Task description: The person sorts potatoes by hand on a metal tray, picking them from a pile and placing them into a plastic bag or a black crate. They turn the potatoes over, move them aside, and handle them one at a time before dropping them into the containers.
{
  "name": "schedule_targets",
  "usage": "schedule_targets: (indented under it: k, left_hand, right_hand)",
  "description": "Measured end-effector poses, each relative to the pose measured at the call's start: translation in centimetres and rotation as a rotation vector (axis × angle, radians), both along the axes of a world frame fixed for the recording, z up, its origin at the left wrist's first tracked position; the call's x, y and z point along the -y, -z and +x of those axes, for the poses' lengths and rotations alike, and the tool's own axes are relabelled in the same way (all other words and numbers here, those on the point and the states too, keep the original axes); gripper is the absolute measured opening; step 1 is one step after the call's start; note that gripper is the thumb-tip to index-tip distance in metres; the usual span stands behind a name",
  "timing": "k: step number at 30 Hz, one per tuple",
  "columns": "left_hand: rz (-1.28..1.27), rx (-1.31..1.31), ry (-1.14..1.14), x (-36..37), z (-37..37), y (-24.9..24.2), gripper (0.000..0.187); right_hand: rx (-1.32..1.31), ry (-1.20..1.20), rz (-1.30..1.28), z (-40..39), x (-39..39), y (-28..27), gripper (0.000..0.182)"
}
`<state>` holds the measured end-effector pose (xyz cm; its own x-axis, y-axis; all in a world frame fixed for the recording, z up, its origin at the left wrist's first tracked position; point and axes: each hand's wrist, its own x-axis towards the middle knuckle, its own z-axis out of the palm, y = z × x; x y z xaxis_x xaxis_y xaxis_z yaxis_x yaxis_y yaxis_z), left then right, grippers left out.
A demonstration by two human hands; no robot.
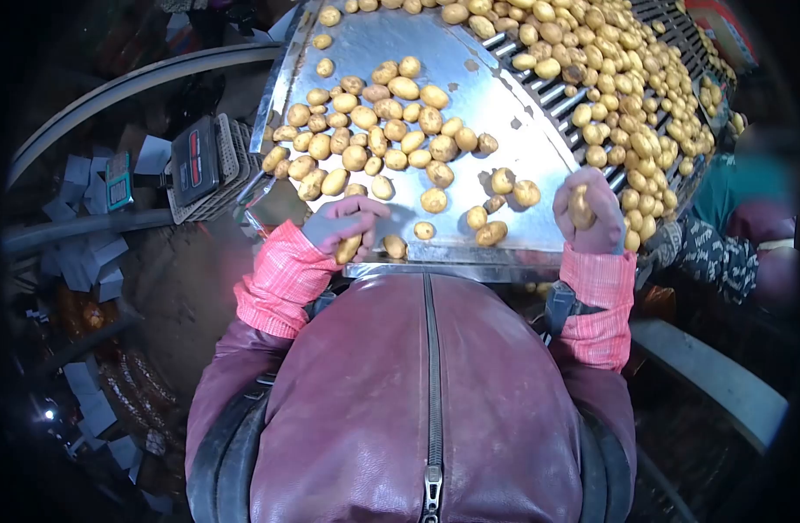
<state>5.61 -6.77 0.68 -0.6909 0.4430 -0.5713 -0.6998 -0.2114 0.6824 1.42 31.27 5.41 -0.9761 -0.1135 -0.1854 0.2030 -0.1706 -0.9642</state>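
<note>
My left hand is curled round a potato above the near left edge of a metal table. On the right, my right hand grips another potato, close to where the metal sheet meets the bars. Between my hands, several loose potatoes lie on the sheet. A larger group of potatoes is spread beyond my left hand.
Many potatoes cover a barred conveyor at the upper right. A dark scale stands on a crate at the left, beside a teal calculator. Another person's patterned sleeve shows at the right.
</note>
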Motion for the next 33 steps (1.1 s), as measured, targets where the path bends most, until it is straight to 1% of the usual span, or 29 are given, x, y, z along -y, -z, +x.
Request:
schedule_targets:
  k: [1,3,4,6,9,10,12,13,14,17,18,19,21,23,24,25,27,29,31,33]
  left_hand:
    - [0.026,0.037,0.050,-0.1,0.5,0.6,0.026]
    - [-0.102,-0.021,0.174,-0.2,1.4,1.6,0.024]
    - [-0.117,-0.132,0.224,-0.4,1.6,2.5,0.024]
    - [-0.141,-0.358,0.322,-0.9,1.8,3.7,0.022]
    - [-0.542,-0.407,0.668,-3.7,0.1,-0.8,0.023]
    - [-0.621,-0.488,0.691,-3.9,0.1,0.3,0.021]
    - [-0.693,-0.667,0.707,-4.5,-0.1,0.6,0.021]
    - [-0.729,-0.757,0.709,-4.7,-0.1,0.6,0.021]
    - [-0.766,-0.858,0.715,-4.7,-0.1,0.7,0.023]
    - [-0.876,-1.015,0.650,-4.3,-0.1,1.0,0.027]
    - [-1.001,-1.170,0.598,-4.8,-0.2,-0.3,0.029]
    - [-1.063,-1.031,0.715,-4.9,-1.1,-1.0,0.033]
    - [-1.058,-0.999,0.606,-3.5,-1.3,1.7,0.035]
    - [-0.994,-0.904,0.543,-5.1,-0.5,-0.4,0.037]
    - [-0.962,-0.850,0.509,-5.7,0.0,-1.1,0.038]
    - [-0.935,-0.950,0.490,-5.8,0.5,0.4,0.036]
    - [-0.933,-1.075,0.643,-7.0,0.7,0.9,0.034]
    - [-0.884,-1.158,0.681,-7.7,1.1,1.2,0.032]
    - [-0.869,-1.132,0.694,-8.1,0.8,1.0,0.030]
    - [-0.729,-0.954,0.552,-8.1,0.6,1.3,0.030]
  right_hand:
    - [-0.022,-0.019,0.028,1.7,-1.3,0.6,0.030]
    - [0.121,-0.002,-0.050,5.6,-2.9,0.9,0.026]
    - [0.187,0.006,-0.091,7.3,-3.5,0.9,0.024]
    - [0.340,-0.031,0.010,10.6,-5.6,1.6,0.023]
    - [0.564,-0.053,0.218,13.8,-7.8,4.3,0.027]
    - [0.638,-0.051,0.296,14.9,-8.3,5.9,0.029]
    - [0.095,-0.026,0.987,17.7,-10.7,13.1,0.032]
    - [-0.201,-0.014,1.316,18.6,-11.5,15.0,0.034]
    - [-0.258,0.009,1.464,18.8,-11.2,14.6,0.032]
    - [0.154,0.001,0.740,17.4,-9.7,9.9,0.026]
    - [0.254,0.006,0.679,16.3,-8.1,6.7,0.022]
    - [0.219,-0.029,0.694,15.2,-7.4,4.7,0.021]
    - [0.149,-0.100,0.721,12.7,-6.2,2.3,0.020]
    - [-0.300,-0.012,0.909,9.5,-4.5,1.7,0.020]
    - [-0.315,-0.008,1.012,7.8,-3.6,1.9,0.023]
    - [-0.332,-0.006,1.114,6.0,-2.8,2.5,0.028]
    - [-0.525,-0.057,1.228,2.7,-2.2,5.4,0.042]
    - [-0.273,-0.262,1.341,0.1,-0.8,7.0,0.053]
    - [-0.163,-0.354,1.396,-0.9,1.3,7.6,0.057]
    - [-0.306,-0.276,1.274,-1.5,2.5,9.5,0.056]
